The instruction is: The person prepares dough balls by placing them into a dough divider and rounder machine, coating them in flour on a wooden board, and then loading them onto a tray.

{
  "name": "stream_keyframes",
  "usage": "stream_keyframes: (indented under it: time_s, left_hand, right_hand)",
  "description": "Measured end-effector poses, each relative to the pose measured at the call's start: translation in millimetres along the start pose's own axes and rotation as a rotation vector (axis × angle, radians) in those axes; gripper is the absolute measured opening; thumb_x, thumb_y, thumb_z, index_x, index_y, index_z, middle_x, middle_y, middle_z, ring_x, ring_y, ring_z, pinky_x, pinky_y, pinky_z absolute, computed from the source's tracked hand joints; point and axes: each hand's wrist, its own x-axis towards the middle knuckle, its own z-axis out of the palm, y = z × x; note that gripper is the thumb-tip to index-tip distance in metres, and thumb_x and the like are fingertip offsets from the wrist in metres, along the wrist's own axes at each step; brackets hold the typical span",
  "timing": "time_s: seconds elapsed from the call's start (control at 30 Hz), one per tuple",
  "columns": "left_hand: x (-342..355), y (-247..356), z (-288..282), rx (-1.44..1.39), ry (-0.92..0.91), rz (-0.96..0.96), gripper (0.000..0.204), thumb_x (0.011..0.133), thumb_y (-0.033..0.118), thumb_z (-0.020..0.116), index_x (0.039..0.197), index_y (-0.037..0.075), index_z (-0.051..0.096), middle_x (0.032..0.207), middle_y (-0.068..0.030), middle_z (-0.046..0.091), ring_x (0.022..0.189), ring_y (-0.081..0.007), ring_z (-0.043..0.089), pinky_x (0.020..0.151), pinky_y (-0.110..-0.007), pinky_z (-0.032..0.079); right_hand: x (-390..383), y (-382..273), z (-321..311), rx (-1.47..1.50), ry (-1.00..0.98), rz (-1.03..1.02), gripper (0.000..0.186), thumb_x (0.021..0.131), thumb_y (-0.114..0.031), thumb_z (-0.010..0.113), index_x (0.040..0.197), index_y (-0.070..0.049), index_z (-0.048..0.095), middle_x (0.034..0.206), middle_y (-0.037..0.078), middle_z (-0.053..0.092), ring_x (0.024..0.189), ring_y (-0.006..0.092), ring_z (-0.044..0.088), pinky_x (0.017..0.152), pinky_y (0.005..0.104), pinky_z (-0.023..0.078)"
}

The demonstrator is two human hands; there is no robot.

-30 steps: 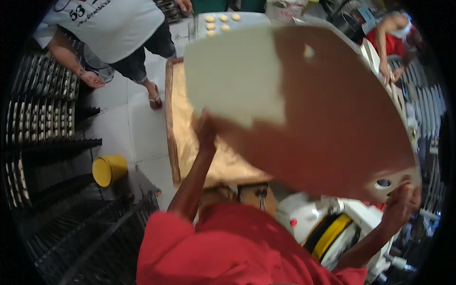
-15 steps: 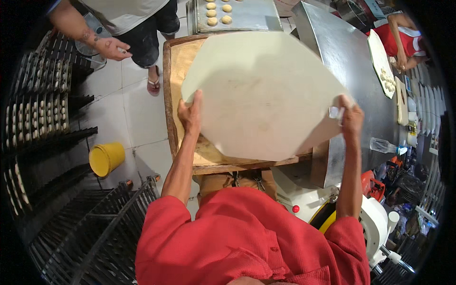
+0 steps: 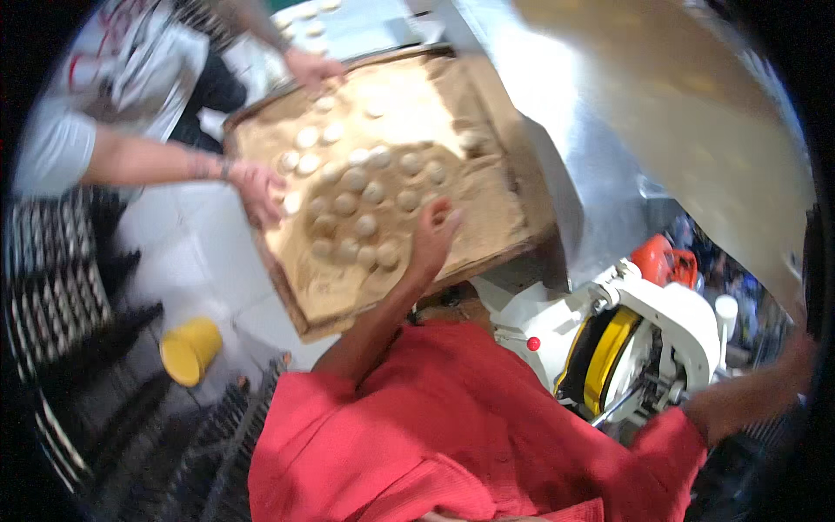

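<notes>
Many round dough balls lie in the wooden-rimmed tray, on a layer of tan powder or crumbs. Above the tray's near part is my left hand, its thumb and fingers apart and nothing visible in them, somewhat blurred. Far out at the right, my right hand is blurred by motion and partly cut off by the dark rim; it grips the end of a large thin board, tilted over the metal table. A co-worker's two hands touch the tray's left side and far corner.
The shiny metal table adjoins the tray on the right. A white machine with a yellow ring stands beside me. At left are a yellow bucket on the tiled floor and dark racks with dough pieces. Another dough tray lies beyond.
The board has swung from above the wooden tray to the far right, and dough balls now show in the tray. My left hand has let go of it. The co-worker's hands have come to the tray.
</notes>
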Motion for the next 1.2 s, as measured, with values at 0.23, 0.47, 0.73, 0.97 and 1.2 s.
stream_keyframes:
  time_s: [0.23,0.47,0.73,0.97,1.2]
  left_hand:
    - [-34.1,-37.5,-11.6,0.341,-0.033,-0.081,0.04,0.095,0.024,0.07,0.125,0.001,0.06,0.114,-0.0108,0.067,0.096,-0.0165,0.063,0.086,-0.031,0.053]
    - [-6.5,-28.9,32.0,0.438,-0.076,-0.057,0.034,0.094,0.023,0.07,0.119,0.0,0.064,0.111,-0.0129,0.07,0.098,-0.0187,0.067,0.087,-0.032,0.054]
    - [75.6,25.0,170.4,0.546,-0.243,0.249,0.03,0.094,0.018,0.069,0.117,-0.001,0.066,0.106,-0.0148,0.071,0.093,-0.0201,0.068,0.083,-0.032,0.054]
    - [24.0,-23.1,174.4,0.605,-0.296,0.037,0.033,0.091,0.02,0.068,0.113,-0.004,0.067,0.103,-0.0179,0.071,0.089,-0.0268,0.069,0.081,-0.038,0.054]
    - [-14.3,-61.2,97.7,0.625,-0.279,-0.015,0.032,0.094,0.021,0.069,0.117,-0.001,0.065,0.103,-0.0128,0.072,0.092,-0.0193,0.068,0.081,-0.033,0.054]
  right_hand:
    - [-132.0,91.8,196.7,0.094,-0.22,-0.117,0.019,0.067,-0.013,0.079,0.082,-0.01,0.066,0.072,0.011,0.064,0.064,0.0282,0.064,0.058,0.0377,0.047]
    - [-71.6,176.2,184.0,0.453,0.007,0.39,0.034,0.091,-0.026,0.077,0.071,-0.004,0.062,0.061,-0.007,0.044,0.058,0.0047,0.039,0.052,0.0236,0.03]
    - [-69.5,255.7,170.7,0.484,-0.024,0.306,0.018,0.09,-0.019,0.076,0.086,-0.002,0.07,0.07,-0.008,0.051,0.064,0.0029,0.041,0.056,0.0213,0.031]
    - [-142.5,224.1,200.6,0.346,-0.177,0.188,0.019,0.066,-0.016,0.07,0.082,-0.007,0.069,0.072,0.01,0.065,0.063,0.028,0.063,0.062,0.0375,0.05]
    - [-152.4,201.0,226.8,0.314,-0.295,0.321,0.018,0.072,-0.02,0.072,0.083,-0.007,0.067,0.073,0.011,0.066,0.065,0.0276,0.064,0.063,0.038,0.051]
